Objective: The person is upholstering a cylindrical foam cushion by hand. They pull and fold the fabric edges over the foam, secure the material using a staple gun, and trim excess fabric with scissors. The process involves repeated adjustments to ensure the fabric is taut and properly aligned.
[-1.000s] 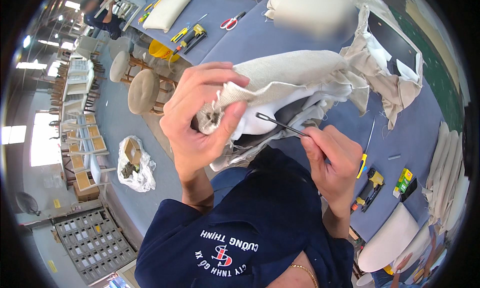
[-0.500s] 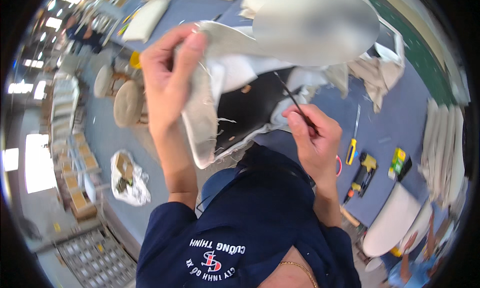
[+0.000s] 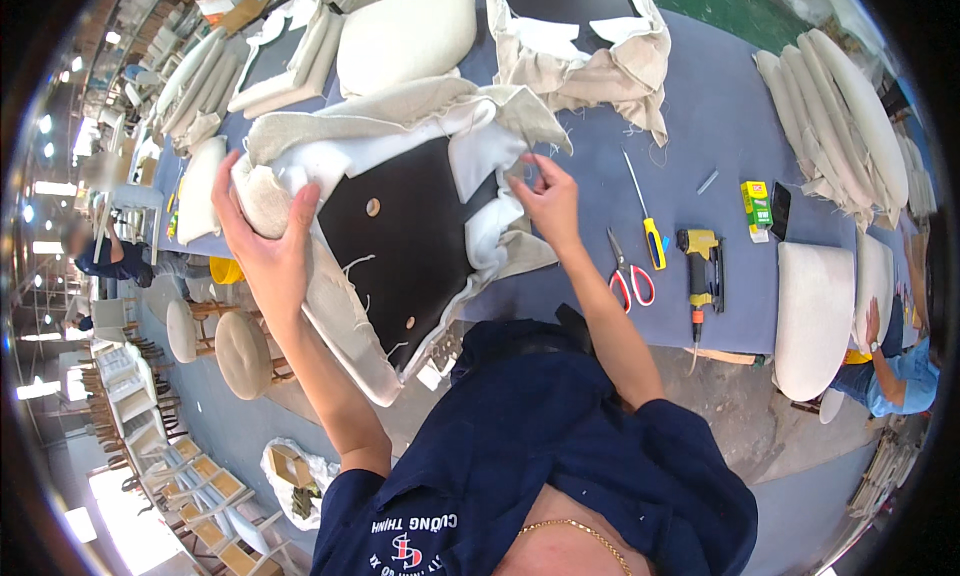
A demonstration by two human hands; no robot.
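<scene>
A chair seat cushion point(image 3: 400, 246) rests tilted before me, underside up. Its black base shows, with round holes, white lining and beige fabric with frayed edges folded around it. My left hand point(image 3: 268, 238) grips the padded left edge, thumb on the inner side and fingers round the outside. At the cushion's right side my right hand point(image 3: 548, 204) is closed on a thin dark rod-like tool point(image 3: 529, 148), beside the loose fabric and white lining. Its tip and most of its handle are hidden, so I cannot tell its exact kind.
On the blue-grey table point(image 3: 600, 166) lie red-handled scissors point(image 3: 630, 276), a yellow-handled screwdriver point(image 3: 652, 238), a nail gun point(image 3: 702, 266), a small green-yellow box point(image 3: 756, 211) and a dark phone-like object point(image 3: 780, 212). Other cushions point(image 3: 405, 36) surround these. A co-worker's arm point(image 3: 880, 361) shows at right.
The cushion's underside has come more fully into view. My left hand has shifted down along its left edge. My right hand has moved from over the black base to the fabric at the right.
</scene>
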